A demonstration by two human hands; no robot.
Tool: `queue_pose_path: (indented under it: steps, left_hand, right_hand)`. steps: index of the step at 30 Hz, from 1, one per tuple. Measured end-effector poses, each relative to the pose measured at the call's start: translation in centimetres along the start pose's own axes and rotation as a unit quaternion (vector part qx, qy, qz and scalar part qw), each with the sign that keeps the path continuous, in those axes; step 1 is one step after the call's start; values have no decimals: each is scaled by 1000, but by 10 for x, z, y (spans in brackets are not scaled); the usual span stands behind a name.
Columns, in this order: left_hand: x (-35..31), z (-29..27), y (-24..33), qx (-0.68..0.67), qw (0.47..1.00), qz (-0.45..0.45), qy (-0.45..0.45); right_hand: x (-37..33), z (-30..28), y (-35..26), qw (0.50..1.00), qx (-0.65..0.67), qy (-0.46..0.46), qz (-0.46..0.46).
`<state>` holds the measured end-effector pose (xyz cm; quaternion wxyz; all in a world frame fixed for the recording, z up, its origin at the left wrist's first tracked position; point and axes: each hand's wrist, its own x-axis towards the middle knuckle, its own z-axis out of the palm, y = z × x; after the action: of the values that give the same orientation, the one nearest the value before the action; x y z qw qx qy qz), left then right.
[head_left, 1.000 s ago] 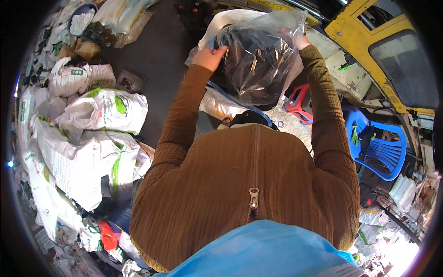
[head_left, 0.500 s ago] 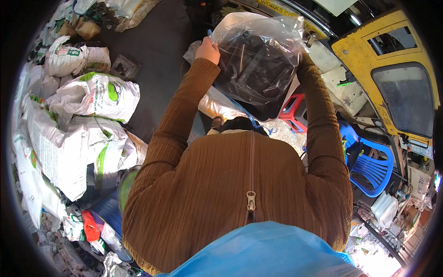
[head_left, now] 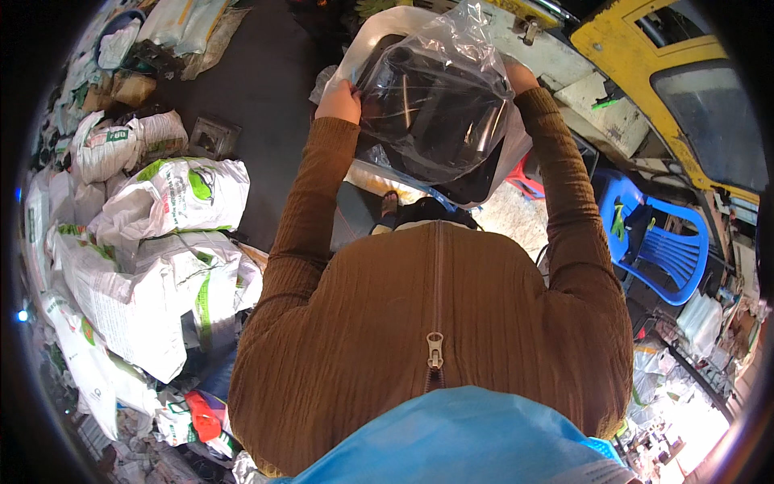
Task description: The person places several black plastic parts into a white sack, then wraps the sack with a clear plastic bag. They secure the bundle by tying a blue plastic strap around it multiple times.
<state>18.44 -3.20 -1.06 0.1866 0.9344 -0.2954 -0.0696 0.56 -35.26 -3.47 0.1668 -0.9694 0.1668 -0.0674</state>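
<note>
While both arms stretch up the frame, a large crinkled clear plastic bag (head_left: 427,97) spans the space between the hands

The bag is at the top centre. The left hand (head_left: 339,102) is closed, its fingers curled onto the bag's left edge. The right hand (head_left: 522,77) touches the opposite edge; its fingertips are hidden, so I cannot tell how tightly it is closed. Between them the thin film lies over a glossy dark shape (head_left: 472,187) with bright streaks of reflected light. Whether that shape is inside the bag or behind it is unclear.

The step in hand appears to be spreading and handling the bag with both hands. The next move seems to call for an even hold on both edges, so that the slippery film does not fold inward.

Brown ribbed sleeves lead back to a matching brown zip-front top (head_left: 363,315), which fills the centre. Just beside the right forearm, part of a red plastic stool (head_left: 526,179) shows. Farther right is a blue plastic chair with a slatted back (head_left: 671,254), and at the upper right a worn yellow metal frame with a dark window (head_left: 617,48). On the left side of the frame, white sacks with green printing (head_left: 197,198) are heaped beside a dark flat floor (head_left: 250,89). Light-blue fabric (head_left: 451,436) covers the bottom centre.
</note>
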Motion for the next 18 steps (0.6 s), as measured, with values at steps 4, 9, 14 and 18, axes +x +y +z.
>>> queue_pose_path:
  steps: [4,9,14,18]
  left_hand:
    - [-7,-7,-3,24,999,13,-33]
    - [-19,-10,0,11,992,110,68]
    - [-21,-24,-2,15,980,196,-17]
    - [-25,-35,2,-36,984,139,-106]
  right_hand:
    - [-18,-3,-3,998,-43,-49,-2]
    - [-59,-5,-26,960,244,103,87]
    - [-107,-2,-65,907,388,129,101]
    - [-124,3,-71,977,185,-8,105]
